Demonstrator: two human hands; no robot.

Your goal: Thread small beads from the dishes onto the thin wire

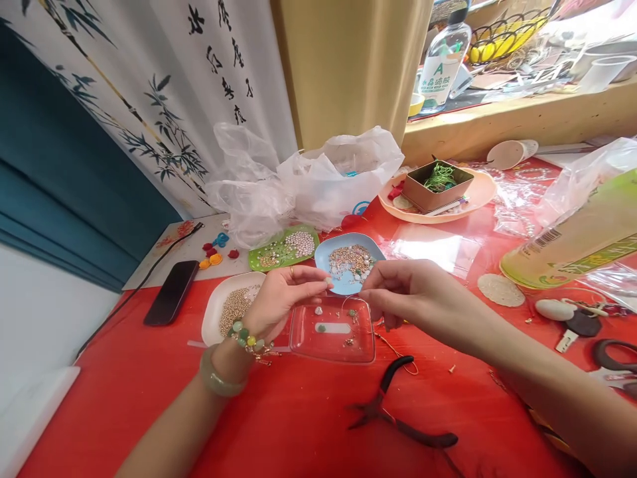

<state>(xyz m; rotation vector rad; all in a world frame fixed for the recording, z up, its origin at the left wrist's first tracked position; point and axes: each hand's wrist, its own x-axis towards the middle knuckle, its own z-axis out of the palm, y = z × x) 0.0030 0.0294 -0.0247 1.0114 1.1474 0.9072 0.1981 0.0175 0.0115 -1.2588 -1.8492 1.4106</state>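
My left hand [286,295], with a bead bracelet [247,340] and a bangle [219,375] on its wrist, pinches a small pale bead [329,283] between thumb and finger. Facing it, my right hand [398,285] is closed on a thin cord [347,299] that curves toward the left; its far end is hard to make out. Below both hands lies a clear tray [308,350] with a few green and gold pieces. Around it are a blue dish [322,257] of mixed beads, a white dish [210,297] of gold beads and a green dish [255,260] of pearly beads.
Black-handled pliers [381,406] lie in front of the tray. A phone [172,292] is at left. Plastic bags [318,186] and a peach plate [480,192] with a tin [430,198] stand behind. At right are a bottle [567,232], keys [580,325] and scissors [614,358].
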